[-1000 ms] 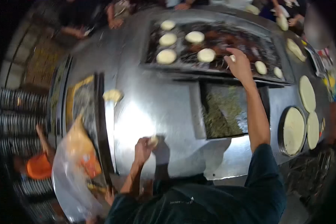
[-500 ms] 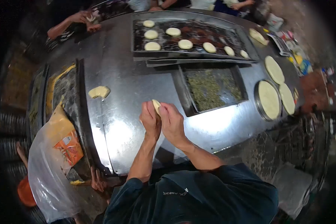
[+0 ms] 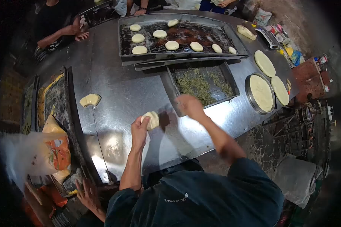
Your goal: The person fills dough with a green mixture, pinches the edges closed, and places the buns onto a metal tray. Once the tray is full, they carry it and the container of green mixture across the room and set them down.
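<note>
My left hand (image 3: 139,128) grips a flattened piece of pale dough (image 3: 152,120) by its edge, thumb on top, above the metal table (image 3: 117,113). Smeared by motion, my right hand (image 3: 190,106) is at the near left corner of a metal pan (image 3: 236,85) of chopped green filling (image 3: 195,85); its fingers are hard to make out. Left of my hands, a few joined pieces of cut dough (image 3: 90,100) lie on the table.
A large baking tray (image 3: 178,56) holds several dough rounds (image 3: 172,45). Right are flat dough discs (image 3: 265,63) and a round pan (image 3: 250,100). Dark trays (image 3: 70,113) and an orange bag (image 3: 58,155) line the left, near another person's hand (image 3: 89,195).
My hands have separated: the left keeps the dough, while the right has moved to the filling pan. Another dough round now lies at the tray's far side. The plastic at left has shifted.
</note>
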`<action>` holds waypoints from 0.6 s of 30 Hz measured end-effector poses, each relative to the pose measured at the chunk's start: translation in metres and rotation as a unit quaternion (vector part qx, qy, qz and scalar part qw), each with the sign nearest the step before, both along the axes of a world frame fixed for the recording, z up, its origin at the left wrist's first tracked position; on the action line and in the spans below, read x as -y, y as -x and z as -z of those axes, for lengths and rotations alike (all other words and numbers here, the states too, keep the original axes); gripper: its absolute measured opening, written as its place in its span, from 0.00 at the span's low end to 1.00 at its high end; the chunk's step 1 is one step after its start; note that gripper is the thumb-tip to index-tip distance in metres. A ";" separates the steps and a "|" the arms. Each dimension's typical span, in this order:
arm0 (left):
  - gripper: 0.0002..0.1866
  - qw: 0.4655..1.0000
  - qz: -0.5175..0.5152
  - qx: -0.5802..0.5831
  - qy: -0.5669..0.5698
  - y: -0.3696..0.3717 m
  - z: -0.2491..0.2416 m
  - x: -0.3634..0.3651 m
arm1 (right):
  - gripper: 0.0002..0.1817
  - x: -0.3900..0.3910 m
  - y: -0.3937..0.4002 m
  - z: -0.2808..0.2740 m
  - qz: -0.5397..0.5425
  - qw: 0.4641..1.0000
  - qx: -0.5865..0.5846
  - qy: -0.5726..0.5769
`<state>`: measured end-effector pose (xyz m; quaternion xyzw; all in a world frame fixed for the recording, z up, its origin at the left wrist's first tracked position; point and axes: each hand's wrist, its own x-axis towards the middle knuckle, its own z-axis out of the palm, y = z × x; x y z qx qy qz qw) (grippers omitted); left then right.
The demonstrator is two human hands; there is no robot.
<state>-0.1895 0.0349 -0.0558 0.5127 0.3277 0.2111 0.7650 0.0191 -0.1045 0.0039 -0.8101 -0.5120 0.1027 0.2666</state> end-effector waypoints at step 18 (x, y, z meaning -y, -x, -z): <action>0.19 0.985 -0.077 0.069 0.137 -0.034 -0.041 -0.002 | 0.07 -0.022 -0.143 0.083 0.013 0.975 0.176 0.133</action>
